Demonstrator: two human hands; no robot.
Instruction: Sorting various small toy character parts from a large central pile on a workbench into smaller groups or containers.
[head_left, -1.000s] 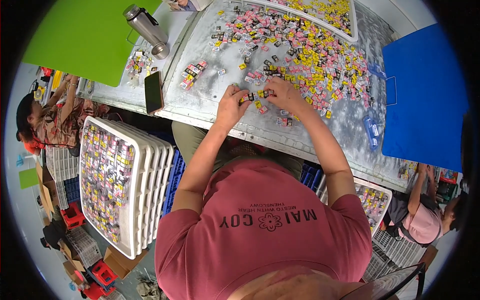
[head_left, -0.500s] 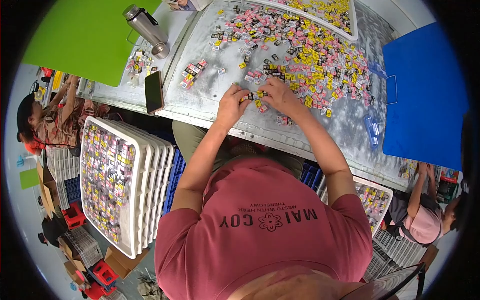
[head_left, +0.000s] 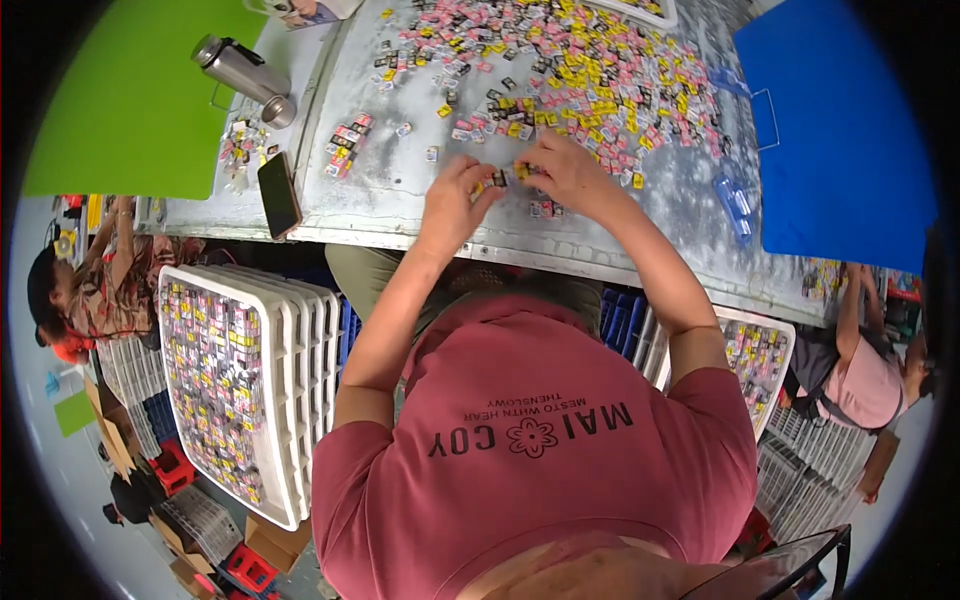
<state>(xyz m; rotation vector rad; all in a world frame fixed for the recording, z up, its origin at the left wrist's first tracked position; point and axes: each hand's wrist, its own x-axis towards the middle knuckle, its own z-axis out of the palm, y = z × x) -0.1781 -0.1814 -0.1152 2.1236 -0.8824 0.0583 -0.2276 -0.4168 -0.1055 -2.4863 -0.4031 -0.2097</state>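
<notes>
Working room is a grey, scuffed metal table. Its near edge runs close to my body, on my side of the wide loose heap of small rectangular pink, yellow, black and white pieces. Bare metal shows left of the heap and in a strip between heap and near edge; more bare metal right of it. Far side of the heap: rim of a white plastic tray. Right of the heap: clear bluish plastic pieces, then an upright blue panel bounding that side. Left of the heap: a small compact block of the same pieces; farther left, a flat black phone at the near edge and a silver metal flask lying down.

Both my hands are over the strip on my side of the heap, a small gap between them. My left hand is curled, thumb and fingers closed on a short row of yellow and black pieces. My right hand is half-curled, fingertips pinching a small yellow piece. Just under it, a few pink-and-black pieces sit on the metal.
</notes>
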